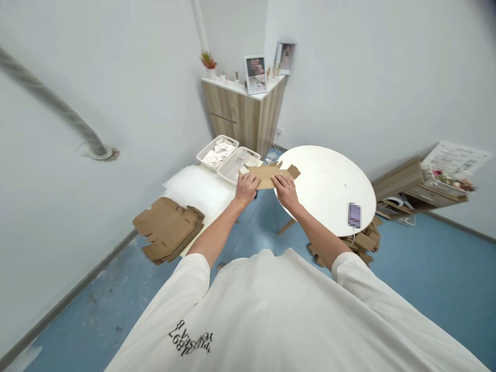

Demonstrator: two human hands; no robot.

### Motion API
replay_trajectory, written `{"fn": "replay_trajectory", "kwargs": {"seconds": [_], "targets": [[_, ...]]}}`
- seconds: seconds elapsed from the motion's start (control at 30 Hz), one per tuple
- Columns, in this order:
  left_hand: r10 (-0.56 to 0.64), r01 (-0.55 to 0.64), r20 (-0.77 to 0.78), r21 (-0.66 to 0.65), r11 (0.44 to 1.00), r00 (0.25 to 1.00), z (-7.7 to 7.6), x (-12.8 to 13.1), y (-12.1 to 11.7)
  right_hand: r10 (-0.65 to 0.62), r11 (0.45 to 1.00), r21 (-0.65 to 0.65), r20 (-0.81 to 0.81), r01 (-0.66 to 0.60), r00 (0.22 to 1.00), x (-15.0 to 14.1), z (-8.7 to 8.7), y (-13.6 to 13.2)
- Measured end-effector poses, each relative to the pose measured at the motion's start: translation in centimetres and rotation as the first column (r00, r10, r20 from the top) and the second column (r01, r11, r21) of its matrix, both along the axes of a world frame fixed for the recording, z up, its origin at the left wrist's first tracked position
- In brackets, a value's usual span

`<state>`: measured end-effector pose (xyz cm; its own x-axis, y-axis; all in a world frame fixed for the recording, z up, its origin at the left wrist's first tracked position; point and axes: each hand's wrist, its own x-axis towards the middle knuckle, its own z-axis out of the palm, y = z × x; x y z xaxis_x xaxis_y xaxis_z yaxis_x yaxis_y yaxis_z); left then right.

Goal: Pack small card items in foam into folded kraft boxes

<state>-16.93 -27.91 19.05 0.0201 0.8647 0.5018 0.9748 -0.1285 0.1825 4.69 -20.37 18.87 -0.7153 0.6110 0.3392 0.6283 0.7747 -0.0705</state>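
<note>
Between my two hands is a brown cardboard box blank, partly folded, with flaps sticking up at its far side and right end. My left hand grips its left end, fingers over the top edge. At the right part of the cardboard, my right hand is closed on it with the thumb toward the middle. The blank is held in the air over the gap between a low white table and a round white table.
A stack of flat cardboard blanks lies at left. Two white plastic baskets stand beyond it, one with small cards. A phone-like object rests on the round table. Folded boxes lie on the floor below. A wooden cabinet fills the corner.
</note>
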Motion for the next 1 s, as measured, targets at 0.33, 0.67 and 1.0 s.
{"fn": "replay_trajectory", "kwargs": {"seconds": [0.33,0.67,1.0], "targets": [[-0.288,0.280,-0.028,-0.164,0.946,0.957,-3.4,15.8,9.9,-0.271,0.961,-0.056,0.031,0.272,0.962,17.1,-3.6,3.1],[-0.496,0.478,0.023,-0.306,0.823,0.868,-8.4,21.3,17.9,-0.437,0.875,-0.165,0.135,0.455,0.889,22.5,-8.0,6.6],[-0.635,0.588,0.050,-0.441,0.679,0.771,-13.6,21.5,27.0,-0.516,0.764,-0.311,0.231,0.565,0.825,22.1,-12.5,12.9]]}}
